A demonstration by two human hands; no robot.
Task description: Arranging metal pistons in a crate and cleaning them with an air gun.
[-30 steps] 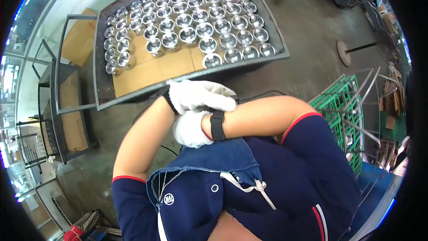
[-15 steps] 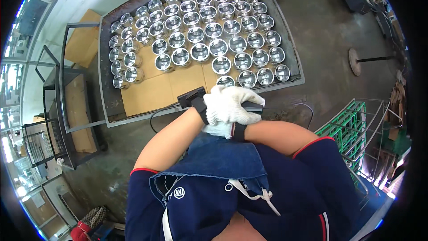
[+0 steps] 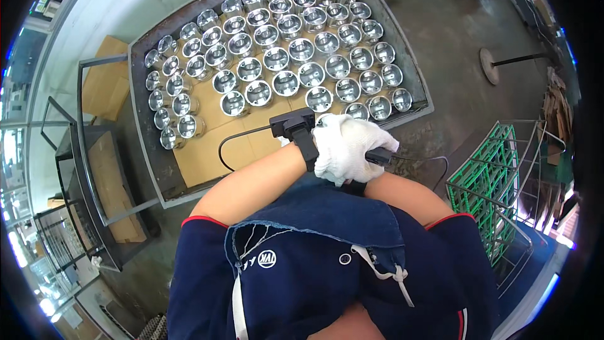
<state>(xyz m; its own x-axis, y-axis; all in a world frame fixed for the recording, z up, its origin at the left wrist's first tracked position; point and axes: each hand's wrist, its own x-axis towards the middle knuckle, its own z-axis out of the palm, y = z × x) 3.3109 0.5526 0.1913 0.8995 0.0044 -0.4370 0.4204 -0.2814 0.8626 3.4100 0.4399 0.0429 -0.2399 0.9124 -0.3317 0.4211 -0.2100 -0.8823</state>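
Note:
My left hand (image 3: 352, 146), in a white knitted glove, lies across my right wrist. Its fingers are closed round a small black device (image 3: 379, 156) strapped there. My right hand is almost wholly hidden beneath it, so its fingers do not show. On my left wrist a black strap holds a black box (image 3: 292, 122) with a cable. Just beyond my hands stand rows of shiny, round metal cylinders that look like pistons (image 3: 285, 83), on brown cardboard (image 3: 220, 145) inside a grey metal-rimmed tray (image 3: 418, 108). Neither hand touches the cylinders.
To the right stands a wire rack with green bars (image 3: 491, 182). A black-framed metal cart (image 3: 82, 132) is at the left, near a cardboard sheet (image 3: 104, 82). A round-based stand (image 3: 489, 67) rests on the floor at the far right. Cables trail from both wrist devices.
Both hands have shifted right together, and my left hand has turned further over the right wrist. The tray has shifted and tilted in view as my head moved.

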